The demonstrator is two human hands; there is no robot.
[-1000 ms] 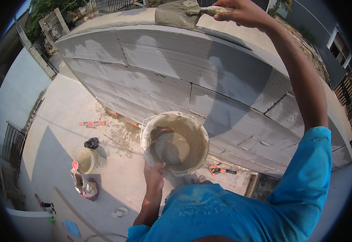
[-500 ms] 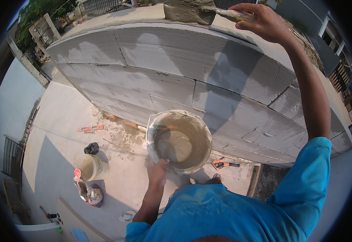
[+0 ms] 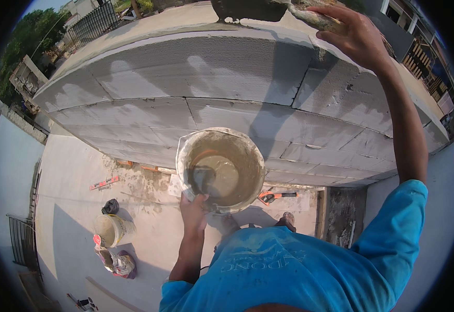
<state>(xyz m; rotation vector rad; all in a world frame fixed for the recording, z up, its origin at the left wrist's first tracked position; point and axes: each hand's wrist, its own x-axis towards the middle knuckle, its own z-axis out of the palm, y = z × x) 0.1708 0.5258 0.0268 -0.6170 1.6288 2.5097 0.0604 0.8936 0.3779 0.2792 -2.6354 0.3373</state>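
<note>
My right hand (image 3: 352,37) is wrapped round the mortar-smeared handle of a trowel (image 3: 250,9) above the top of a grey block wall (image 3: 227,86). The trowel's blade looks dark, with wet mortar along its lower edge, and the frame's upper rim cuts it off. Low in front of me, my left hand (image 3: 193,212) grips the near left rim of a round bucket (image 3: 249,156). Wet grey mortar (image 3: 224,179) lies in the bucket, partly in shadow. My left fingers under the rim are hidden.
An orange-and-black tool (image 3: 276,196) lies on the floor by the wall's foot. Farther left are a red level (image 3: 104,183), a black bag (image 3: 110,207), a pale bucket (image 3: 116,230) and an opened sack (image 3: 120,264). A white side wall (image 3: 383,200) stands at the right.
My view has shifted along the wall, so its joints sit farther left. The trowel blade has tipped, showing a darker face. The bucket stays in my left hand.
</note>
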